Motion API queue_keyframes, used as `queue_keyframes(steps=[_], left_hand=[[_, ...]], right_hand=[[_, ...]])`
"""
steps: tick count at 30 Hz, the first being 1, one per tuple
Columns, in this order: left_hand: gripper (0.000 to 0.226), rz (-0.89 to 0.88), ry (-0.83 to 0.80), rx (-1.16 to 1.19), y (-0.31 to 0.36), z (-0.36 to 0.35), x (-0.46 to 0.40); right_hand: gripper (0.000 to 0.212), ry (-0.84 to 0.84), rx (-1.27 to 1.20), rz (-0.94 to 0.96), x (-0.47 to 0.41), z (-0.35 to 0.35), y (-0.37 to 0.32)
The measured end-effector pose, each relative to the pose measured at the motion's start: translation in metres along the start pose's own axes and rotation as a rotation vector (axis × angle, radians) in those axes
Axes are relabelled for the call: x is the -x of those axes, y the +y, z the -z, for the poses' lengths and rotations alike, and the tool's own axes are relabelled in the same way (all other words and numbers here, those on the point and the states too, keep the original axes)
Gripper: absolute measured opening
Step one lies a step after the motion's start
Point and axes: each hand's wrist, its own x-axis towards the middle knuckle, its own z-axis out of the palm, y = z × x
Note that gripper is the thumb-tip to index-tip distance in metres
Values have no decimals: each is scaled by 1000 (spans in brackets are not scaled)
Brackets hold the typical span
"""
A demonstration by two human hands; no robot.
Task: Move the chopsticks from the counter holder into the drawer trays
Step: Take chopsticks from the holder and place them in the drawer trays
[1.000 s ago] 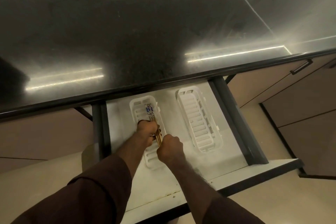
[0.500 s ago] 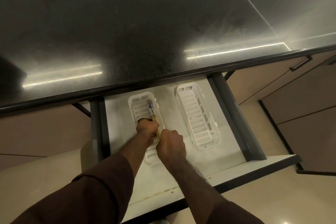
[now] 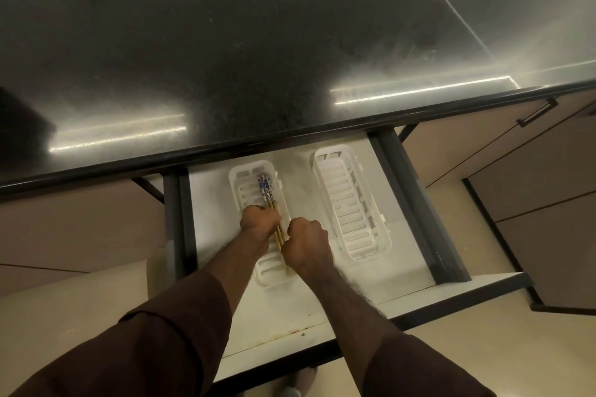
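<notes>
Both hands grip the chopsticks [image 3: 270, 203] over the left tray [image 3: 240, 182] in the open drawer [image 3: 416, 203]: left hand [image 3: 259, 222] at 11 o'clock of the right hand [image 3: 306, 243]. The right tray [image 3: 353, 203] lies well apart at 3 o'clock. The dark surface [image 3: 258, 58] overhangs the drawer's far edge. No readable writing; fingertips hidden.

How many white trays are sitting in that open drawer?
2. The left tray lies under both hands and holds the chopsticks; the right tray lies beside it, apart.
</notes>
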Motion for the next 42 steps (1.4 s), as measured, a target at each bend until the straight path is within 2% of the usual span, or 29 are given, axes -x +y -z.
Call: queue_keyframes(steps=[9,12,17,22,29,34,42], left_hand=[[14,15,-80,62,5,18,20],[23,11,-119,127,18,36,41],[9,-133,-168,163,56,86,88],[11,-299,-188,186,87,171,118],[15,-445,-176,267,101,336,136],[15,-486,-98,308,112,447,145],[16,-529,40,415,134,533,128]], right_hand=[[31,-22,-56,8,-7,6,2],[30,-4,-92,29,-4,16,-9],[23,71,-226,85,8,46,-48],[3,149,-338,184,34,67,-116],[10,267,-511,321,93,40,-249],[12,242,-489,446,125,10,-352],[7,199,-439,591,121,-3,-444]])
